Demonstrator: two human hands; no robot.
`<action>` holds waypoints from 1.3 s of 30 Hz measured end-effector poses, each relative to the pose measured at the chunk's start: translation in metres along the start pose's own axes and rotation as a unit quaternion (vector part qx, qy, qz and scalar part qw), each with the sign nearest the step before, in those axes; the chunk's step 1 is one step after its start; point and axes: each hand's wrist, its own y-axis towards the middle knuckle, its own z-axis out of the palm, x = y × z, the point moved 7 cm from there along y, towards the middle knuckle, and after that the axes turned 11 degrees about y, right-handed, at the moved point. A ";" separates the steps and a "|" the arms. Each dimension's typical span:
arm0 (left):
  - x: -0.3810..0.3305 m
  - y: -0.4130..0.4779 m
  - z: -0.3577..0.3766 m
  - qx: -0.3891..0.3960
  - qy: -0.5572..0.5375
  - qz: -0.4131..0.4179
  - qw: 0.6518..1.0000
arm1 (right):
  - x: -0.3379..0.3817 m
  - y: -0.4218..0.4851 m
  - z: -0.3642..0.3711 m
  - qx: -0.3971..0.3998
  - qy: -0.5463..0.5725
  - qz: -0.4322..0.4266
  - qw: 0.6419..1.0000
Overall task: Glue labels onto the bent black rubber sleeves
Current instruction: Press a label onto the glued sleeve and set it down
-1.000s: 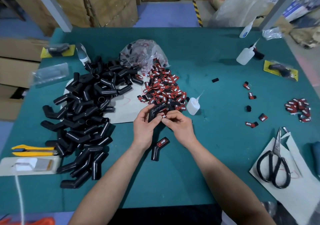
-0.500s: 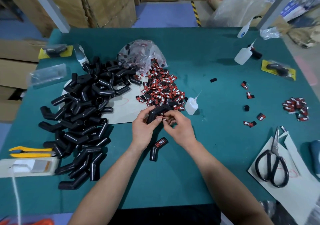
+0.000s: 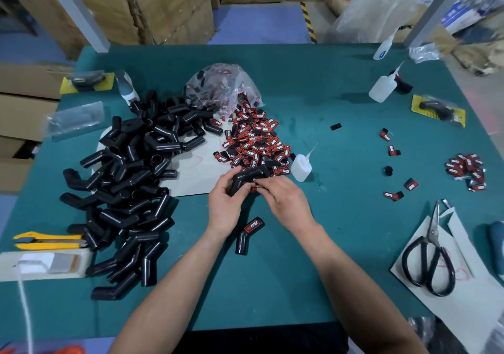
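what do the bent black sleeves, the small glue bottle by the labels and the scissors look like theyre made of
Bent black sleeves: probably rubber or soft plastic, smooth and semi-gloss, with soft highlights along the tubes.
Small glue bottle: translucent whitish plastic with a thin tapered nozzle, likely squeezable.
Scissors: grey, dull metal blades; the loop handles are glossy black, either coated or painted.

Green table fills the frame. Left: pile of black sleeves, partly on a cardboard sheet. Centre: heap of red labels spilling from a plastic bag, small glue bottle just right of it. One labelled sleeve lies alone below centre. Lower left: yellow knife. Lower right: scissors on white paper. Right edge: small label pile. Upper right: second glue bottle.
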 end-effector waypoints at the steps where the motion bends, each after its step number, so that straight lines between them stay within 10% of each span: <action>1: -0.002 -0.001 0.000 0.000 -0.012 0.006 1.000 | 0.000 -0.001 -0.003 -0.010 0.009 -0.009 1.000; 10: -0.015 -0.010 0.000 -0.017 0.097 0.119 0.988 | -0.012 -0.004 -0.023 -0.129 0.121 0.066 0.982; 39: -0.020 -0.013 0.003 -0.023 0.177 0.184 0.967 | -0.011 0.000 -0.007 -0.032 0.165 0.101 0.981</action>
